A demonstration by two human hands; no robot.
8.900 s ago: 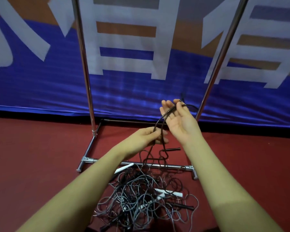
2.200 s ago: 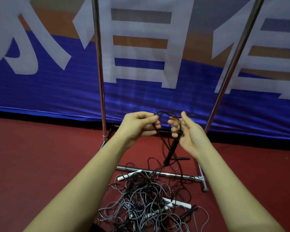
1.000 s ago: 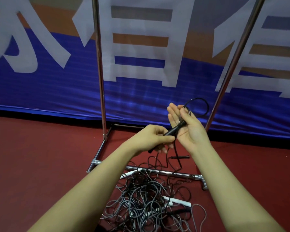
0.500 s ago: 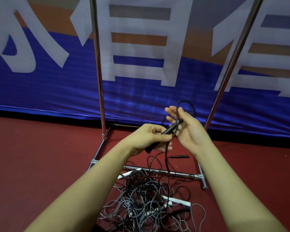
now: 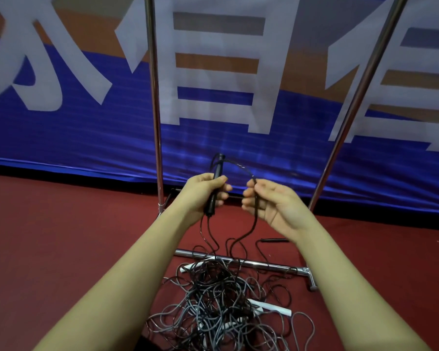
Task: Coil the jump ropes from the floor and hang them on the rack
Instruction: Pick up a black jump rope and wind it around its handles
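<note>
Now left hand clenches black handle; right hand pinches thin cord. Cord likely light, limp, tangle-prone; grip rigid handle, feed slack from near floor pile.

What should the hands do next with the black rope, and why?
Probably the right hand should bring its pinched cord over to the left hand, laying one more loop beside the black handle gripped there. The cord arches between the hands, and both ends trail down into the tangled pile on the floor, so most is uncoiled.
</note>
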